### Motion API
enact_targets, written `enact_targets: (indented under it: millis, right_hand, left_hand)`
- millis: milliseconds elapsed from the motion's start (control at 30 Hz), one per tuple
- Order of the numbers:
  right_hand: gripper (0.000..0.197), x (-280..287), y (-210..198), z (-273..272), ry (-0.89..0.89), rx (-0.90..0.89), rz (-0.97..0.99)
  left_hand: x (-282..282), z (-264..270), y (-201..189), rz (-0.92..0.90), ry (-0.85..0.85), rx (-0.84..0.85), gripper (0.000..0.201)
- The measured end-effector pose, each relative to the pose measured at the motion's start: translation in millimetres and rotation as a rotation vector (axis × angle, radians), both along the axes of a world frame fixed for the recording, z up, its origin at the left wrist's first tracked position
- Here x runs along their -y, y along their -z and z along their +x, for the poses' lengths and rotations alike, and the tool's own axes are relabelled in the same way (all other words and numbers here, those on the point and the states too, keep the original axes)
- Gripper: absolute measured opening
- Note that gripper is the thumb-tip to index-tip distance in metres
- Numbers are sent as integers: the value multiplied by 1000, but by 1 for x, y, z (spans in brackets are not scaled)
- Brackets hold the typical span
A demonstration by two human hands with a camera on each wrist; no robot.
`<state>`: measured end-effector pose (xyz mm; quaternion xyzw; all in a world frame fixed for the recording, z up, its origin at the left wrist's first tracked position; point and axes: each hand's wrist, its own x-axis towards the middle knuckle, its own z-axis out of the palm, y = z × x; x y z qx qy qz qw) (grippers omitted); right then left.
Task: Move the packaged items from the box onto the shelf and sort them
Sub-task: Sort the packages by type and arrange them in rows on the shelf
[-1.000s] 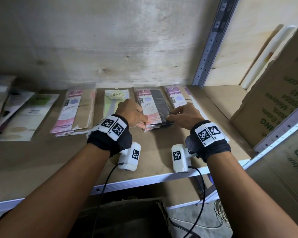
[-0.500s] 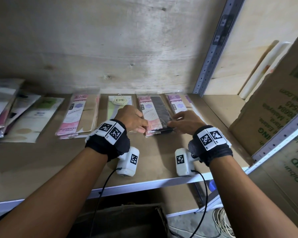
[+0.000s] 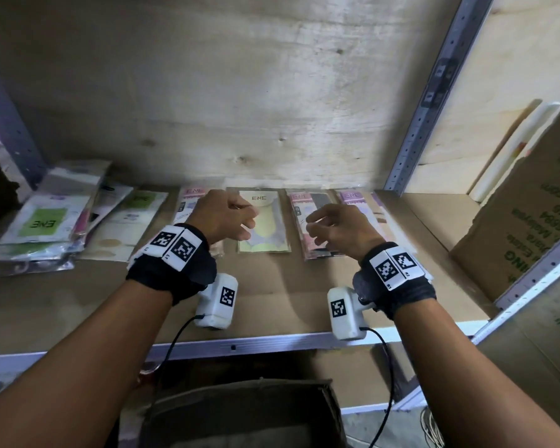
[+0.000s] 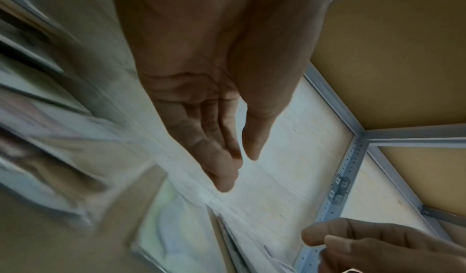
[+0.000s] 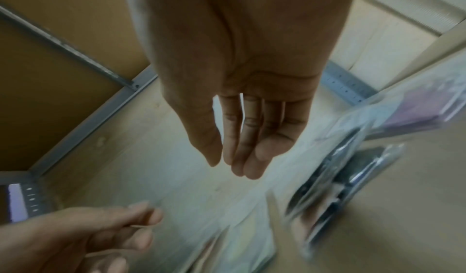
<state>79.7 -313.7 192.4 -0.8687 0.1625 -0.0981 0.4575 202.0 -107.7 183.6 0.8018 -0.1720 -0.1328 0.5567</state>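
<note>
Four flat packets lie in a row at the back of the shelf (image 3: 272,305): a pink-labelled stack (image 3: 188,205), a pale green packet (image 3: 263,224), a pink-and-black stack (image 3: 311,227) and a purple-labelled stack (image 3: 362,205). A looser heap of green-labelled packets (image 3: 46,227) lies at far left. The box (image 3: 240,415) stands open below the shelf edge. The left hand (image 3: 222,218) and right hand (image 3: 340,231) hover above the row, fingers relaxed and lightly curled, holding nothing; the wrist views confirm bare palms. Likely risks: the slick film covers let stacked packets slide, so a trailing finger or a wrist-camera cable could nudge the stacks askew or mix neighbouring sorts. The far-left heap, fanned and uneven, seems most liable to spill. The box's contents are too dark to judge.
</note>
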Motion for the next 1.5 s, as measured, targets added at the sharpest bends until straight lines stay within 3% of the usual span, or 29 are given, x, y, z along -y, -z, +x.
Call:
enact_targets:
  millis: [300,600,767,1000,1167,1300,1400,1500]
  right_hand:
    - [13,-87,-9,40,-191,-6,7]
    - [13,-178,-9,125,-310,-52,7]
    - [10,-224,7,175,-316,-83,-148]
    - [28,-250,16,219,-291,-210,-175]
    - [24,-258,19,231,-191,-166,-35]
    - [41,-257,21,238,-101,-162,28]
    - [36,-258,22,241,-130,-194,65]
    - [15,-261,24,238,-144,-217,95]
  left_hand:
    - [-112,23,-11,6,-205,21,9]
    - [-191,49,-27,-92,-429,3,33]
    - [-214,51,-27,-66,-463,28,26]
    - [-216,47,-30,-45,-430,82,24]
    - [-219,51,-34,-75,-435,81,33]
    - [-229,55,-34,-77,-473,95,31]
    - [-235,56,-34,-67,-484,117,31]
    - [-238,54,-34,-44,-483,130,34]
